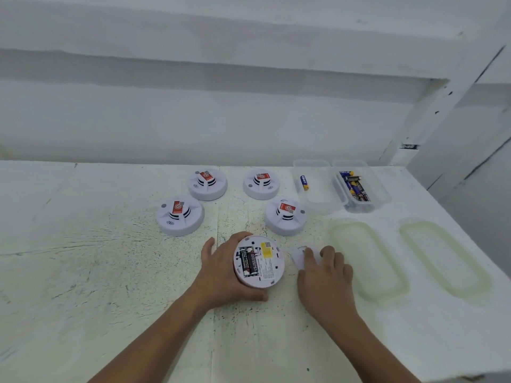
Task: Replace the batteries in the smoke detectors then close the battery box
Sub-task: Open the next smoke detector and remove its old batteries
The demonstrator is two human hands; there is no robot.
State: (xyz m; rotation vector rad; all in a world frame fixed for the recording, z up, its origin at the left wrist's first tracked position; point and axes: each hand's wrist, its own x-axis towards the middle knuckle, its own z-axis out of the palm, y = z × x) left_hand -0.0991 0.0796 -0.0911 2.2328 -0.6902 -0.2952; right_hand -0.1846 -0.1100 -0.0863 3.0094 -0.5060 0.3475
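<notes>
My left hand [221, 268] grips a white smoke detector [260, 262] turned upside down, its open battery bay showing two black batteries [248, 261]. My right hand [325, 269] rests with its fingers on a small white battery cover [300, 257] lying on the table just right of that detector. Several more detectors stand face up behind, among them one at the left [179, 215] and one at the right [286, 215]. Two clear battery boxes sit at the back right: the left box [318, 200] holds one blue battery [304, 183], the right box [380, 189] holds several batteries [355, 189].
Two clear box lids [370, 261] [445, 258] lie flat on the white table to the right of my hands. A white wall runs along the table's far edge, and the table ends at the right.
</notes>
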